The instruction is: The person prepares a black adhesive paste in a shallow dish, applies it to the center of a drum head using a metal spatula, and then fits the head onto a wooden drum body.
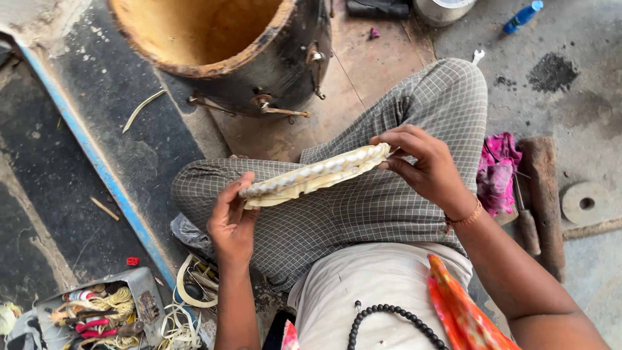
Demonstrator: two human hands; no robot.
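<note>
I sit cross-legged in checked grey trousers and hold a cream-coloured round drum skin with a braided edge, seen edge-on above my lap. My left hand grips its left end, thumb on top. At the right end, my right hand pinches the braided rim with the fingers curled over it. The skin is tilted, its right end higher.
A large wooden drum shell with metal hooks lies ahead. A grey box of coloured cords and tools sits at lower left. A pink cloth, hammer, wooden block, stone disc and blue bottle lie right.
</note>
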